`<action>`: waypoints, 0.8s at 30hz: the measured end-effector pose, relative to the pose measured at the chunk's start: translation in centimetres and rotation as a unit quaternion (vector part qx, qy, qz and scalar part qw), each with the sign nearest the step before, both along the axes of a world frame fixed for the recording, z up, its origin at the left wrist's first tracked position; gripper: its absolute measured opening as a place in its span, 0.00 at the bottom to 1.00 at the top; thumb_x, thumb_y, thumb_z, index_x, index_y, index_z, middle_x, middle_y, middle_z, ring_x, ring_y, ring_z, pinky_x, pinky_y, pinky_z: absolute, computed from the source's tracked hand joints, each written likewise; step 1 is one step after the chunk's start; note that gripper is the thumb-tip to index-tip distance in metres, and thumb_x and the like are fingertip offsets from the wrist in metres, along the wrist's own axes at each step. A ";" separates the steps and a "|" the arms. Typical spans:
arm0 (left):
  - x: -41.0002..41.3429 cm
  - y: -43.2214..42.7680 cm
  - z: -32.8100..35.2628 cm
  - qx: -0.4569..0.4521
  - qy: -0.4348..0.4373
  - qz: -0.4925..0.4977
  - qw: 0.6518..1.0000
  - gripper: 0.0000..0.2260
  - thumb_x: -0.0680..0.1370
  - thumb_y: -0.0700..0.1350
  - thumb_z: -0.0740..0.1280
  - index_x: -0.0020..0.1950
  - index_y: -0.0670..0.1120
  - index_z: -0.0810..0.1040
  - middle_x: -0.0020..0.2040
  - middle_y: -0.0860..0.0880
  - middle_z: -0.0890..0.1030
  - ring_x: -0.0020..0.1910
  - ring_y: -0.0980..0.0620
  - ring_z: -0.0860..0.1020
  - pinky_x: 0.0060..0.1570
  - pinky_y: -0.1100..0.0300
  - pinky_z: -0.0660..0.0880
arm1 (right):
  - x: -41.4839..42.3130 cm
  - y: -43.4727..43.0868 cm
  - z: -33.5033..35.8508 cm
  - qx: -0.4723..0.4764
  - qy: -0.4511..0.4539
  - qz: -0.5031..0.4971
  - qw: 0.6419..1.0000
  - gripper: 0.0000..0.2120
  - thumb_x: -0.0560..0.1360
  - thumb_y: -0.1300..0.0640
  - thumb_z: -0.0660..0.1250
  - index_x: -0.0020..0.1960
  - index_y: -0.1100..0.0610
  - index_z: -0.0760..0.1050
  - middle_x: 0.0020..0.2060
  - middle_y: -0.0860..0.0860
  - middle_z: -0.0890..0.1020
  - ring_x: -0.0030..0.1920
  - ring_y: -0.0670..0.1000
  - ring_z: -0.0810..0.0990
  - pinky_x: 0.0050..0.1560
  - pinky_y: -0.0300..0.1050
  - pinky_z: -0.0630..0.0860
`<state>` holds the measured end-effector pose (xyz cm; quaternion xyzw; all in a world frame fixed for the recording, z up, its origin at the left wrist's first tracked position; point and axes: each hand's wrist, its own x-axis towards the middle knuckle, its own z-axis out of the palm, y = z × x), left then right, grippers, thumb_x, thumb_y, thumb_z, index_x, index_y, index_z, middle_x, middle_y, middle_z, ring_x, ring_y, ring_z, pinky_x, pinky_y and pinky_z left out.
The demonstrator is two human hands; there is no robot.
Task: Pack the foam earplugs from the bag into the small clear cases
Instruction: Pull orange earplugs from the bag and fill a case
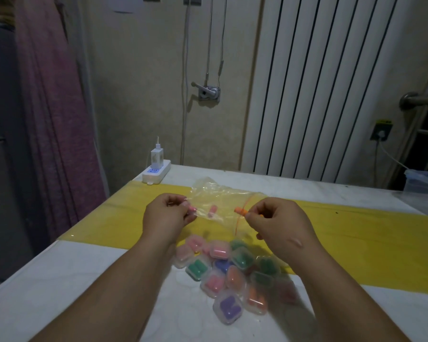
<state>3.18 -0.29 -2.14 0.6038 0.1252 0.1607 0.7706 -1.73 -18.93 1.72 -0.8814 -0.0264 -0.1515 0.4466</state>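
Head view: a clear plastic zip bag (223, 196) lies flat on the yellow strip of the white worktop (84, 280), red zip line at its 3 o'clock edge.

Left hand (169, 215) pinches a pink foam earplug (192, 210) at the bag's 9 o'clock edge. Can't tell if it's gripped through the film.

Right hand (277, 223) pinches an orange foam earplug (242, 211) at the zip line. Long axis runs roughly 9-to-3, free tip toward 9.

A loose pink plug (211, 210) sits inside the bag, between the hands.

The cluster of small clear plastic cases (232, 275) is at 6 o'clock of both hands, near, between the forearms. Those I can make out look filled; no open one spotted. Likely next: drop toward 6, either hand about equally close.
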 end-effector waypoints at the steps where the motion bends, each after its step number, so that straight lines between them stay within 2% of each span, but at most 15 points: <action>1: 0.2 0.3 -0.2 -0.004 0.010 0.014 1.000 0.04 0.77 0.31 0.65 0.47 0.38 0.77 0.44 0.37 0.80 0.37 0.49 0.80 0.33 0.64 0.80 | 0.1 -0.1 0.0 -0.003 0.002 -0.006 1.000 0.07 0.72 0.57 0.70 0.35 0.53 0.79 0.34 0.52 0.82 0.38 0.58 0.82 0.41 0.56 0.80; 4: 0.6 0.8 -0.8 0.011 0.034 0.046 0.998 0.04 0.77 0.31 0.66 0.47 0.39 0.78 0.46 0.38 0.82 0.39 0.48 0.82 0.37 0.61 0.80 | 0.1 -0.1 -0.1 -0.013 0.011 -0.014 1.000 0.07 0.72 0.56 0.70 0.35 0.51 0.79 0.34 0.50 0.81 0.38 0.57 0.82 0.40 0.55 0.80; 8: 0.8 1.0 -1.2 0.036 0.069 0.079 0.994 0.06 0.76 0.32 0.66 0.47 0.42 0.79 0.42 0.41 0.82 0.37 0.48 0.81 0.44 0.54 0.81 | 0.2 -0.3 -0.2 -0.016 0.018 -0.020 0.999 0.07 0.72 0.56 0.70 0.35 0.51 0.79 0.35 0.49 0.81 0.38 0.57 0.82 0.40 0.55 0.80; 12: 0.7 1.4 -1.4 0.171 0.107 0.102 0.974 0.08 0.71 0.36 0.67 0.45 0.47 0.81 0.37 0.49 0.82 0.39 0.47 0.80 0.47 0.50 0.79 | 0.2 -0.4 -0.3 -0.019 0.018 -0.020 0.999 0.07 0.72 0.57 0.70 0.35 0.52 0.79 0.35 0.50 0.81 0.38 0.58 0.82 0.40 0.55 0.80; 14: 0.4 1.3 -1.2 0.218 0.118 0.101 0.964 0.10 0.70 0.38 0.67 0.51 0.48 0.79 0.43 0.49 0.82 0.44 0.45 0.79 0.49 0.49 0.78 | 0.3 -0.4 -0.3 -0.021 0.022 -0.018 0.999 0.07 0.72 0.56 0.70 0.35 0.52 0.79 0.35 0.50 0.81 0.39 0.58 0.82 0.40 0.55 0.80; 17: 0.2 1.2 -1.1 0.284 0.113 0.124 0.944 0.22 0.72 0.40 0.65 0.65 0.54 0.68 0.53 0.48 0.77 0.51 0.43 0.77 0.52 0.46 0.77 | 0.3 -0.3 -0.3 -0.016 0.021 -0.016 1.000 0.07 0.72 0.57 0.70 0.35 0.51 0.79 0.35 0.50 0.81 0.39 0.57 0.82 0.42 0.56 0.81; 19: -0.2 0.8 -0.6 0.357 0.080 0.159 0.917 0.20 0.73 0.41 0.65 0.64 0.55 0.70 0.59 0.48 0.74 0.58 0.43 0.74 0.56 0.47 0.75 | 0.3 -0.3 -0.4 -0.011 0.021 -0.012 1.000 0.07 0.72 0.57 0.70 0.35 0.51 0.80 0.35 0.50 0.81 0.40 0.58 0.82 0.43 0.58 0.81; 21: -0.8 0.2 0.1 0.352 -0.010 0.136 0.926 0.13 0.75 0.41 0.67 0.56 0.55 0.76 0.57 0.50 0.77 0.57 0.47 0.75 0.53 0.52 0.76 | 0.3 -0.2 -0.4 -0.007 0.022 -0.005 1.000 0.07 0.72 0.56 0.70 0.35 0.52 0.80 0.35 0.50 0.81 0.40 0.59 0.82 0.43 0.58 0.81; 23: -1.7 -0.9 0.8 0.276 -0.095 0.016 0.956 0.09 0.77 0.38 0.68 0.50 0.53 0.80 0.49 0.53 0.81 0.50 0.52 0.79 0.44 0.64 0.76 | 0.3 -0.1 -0.5 -0.008 0.024 0.005 1.000 0.07 0.73 0.56 0.70 0.36 0.52 0.80 0.34 0.50 0.81 0.40 0.58 0.82 0.43 0.57 0.81; 24: -2.3 -1.4 1.0 0.244 -0.120 -0.055 0.961 0.10 0.77 0.37 0.68 0.48 0.53 0.82 0.47 0.54 0.83 0.48 0.54 0.80 0.41 0.68 0.75 | 0.4 -0.1 -0.5 -0.006 0.024 0.009 1.000 0.07 0.73 0.56 0.70 0.36 0.52 0.80 0.34 0.50 0.81 0.40 0.58 0.82 0.43 0.56 0.81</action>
